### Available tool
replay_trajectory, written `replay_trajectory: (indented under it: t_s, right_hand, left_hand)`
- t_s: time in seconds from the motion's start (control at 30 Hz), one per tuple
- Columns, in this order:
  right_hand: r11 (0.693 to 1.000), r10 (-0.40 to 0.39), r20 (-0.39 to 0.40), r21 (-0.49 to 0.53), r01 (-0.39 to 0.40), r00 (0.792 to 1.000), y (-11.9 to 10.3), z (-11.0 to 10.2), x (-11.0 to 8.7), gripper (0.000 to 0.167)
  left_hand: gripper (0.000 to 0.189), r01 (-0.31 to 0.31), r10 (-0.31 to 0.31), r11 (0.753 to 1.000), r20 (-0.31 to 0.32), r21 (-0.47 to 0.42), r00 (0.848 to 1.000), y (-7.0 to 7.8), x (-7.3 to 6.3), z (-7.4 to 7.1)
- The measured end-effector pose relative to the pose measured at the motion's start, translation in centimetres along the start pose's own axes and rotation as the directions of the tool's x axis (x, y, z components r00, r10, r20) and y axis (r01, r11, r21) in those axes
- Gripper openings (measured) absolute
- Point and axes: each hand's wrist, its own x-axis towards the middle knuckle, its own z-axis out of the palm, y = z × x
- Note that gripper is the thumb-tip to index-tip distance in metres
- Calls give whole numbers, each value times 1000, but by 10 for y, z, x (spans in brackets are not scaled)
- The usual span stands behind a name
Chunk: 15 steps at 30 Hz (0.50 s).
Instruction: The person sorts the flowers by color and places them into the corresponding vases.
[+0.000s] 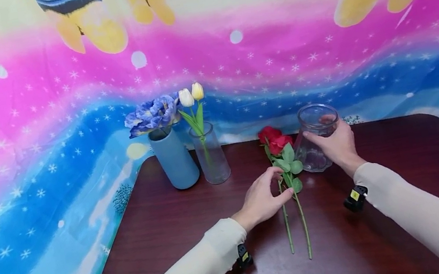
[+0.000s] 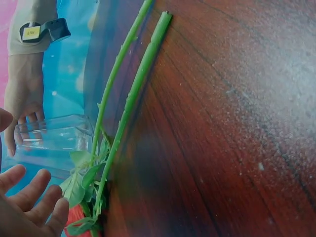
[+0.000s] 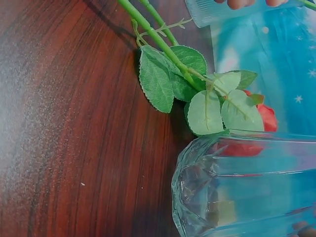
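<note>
Two red roses (image 1: 280,144) with green leaves and long stems (image 1: 304,229) lie on the table, their stems pointing toward me. Over the stems, just below the leaves, my left hand (image 1: 259,199) has its thumb and fingers spread apart. In the left wrist view its relaxed fingers (image 2: 37,197) appear clear of the stems. My right hand (image 1: 340,143) grips a clear glass vase (image 1: 314,160) just below its rim, thumb on the near left side. The vase stands right beside the roses. In the right wrist view, the ribbed vase (image 3: 237,192) overlaps a red bloom.
At the back left, a blue vase (image 1: 175,161) holds blue-purple flowers (image 1: 154,114). Next to it, a clear cylindrical vase (image 1: 216,166) holds white and pale yellow tulips (image 1: 190,94). A printed cloth backdrop (image 1: 232,57) hangs behind the dark wooden table (image 1: 158,263).
</note>
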Motion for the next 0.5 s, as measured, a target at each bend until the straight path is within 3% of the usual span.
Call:
replay_trajectory:
  t_s: [0.2,0.5]
  right_hand:
    - [1000,15,-43,-16,-16,999,1,-6,-5,75]
    - [1000,-26,-74,-11,25,997,1,-24,-21,64]
  left_hand:
    - [54,-8,8,1000,2,-5,1000,3,-1,0]
    - [51,-51,51,999,-4,-9,999,9,-7,1]
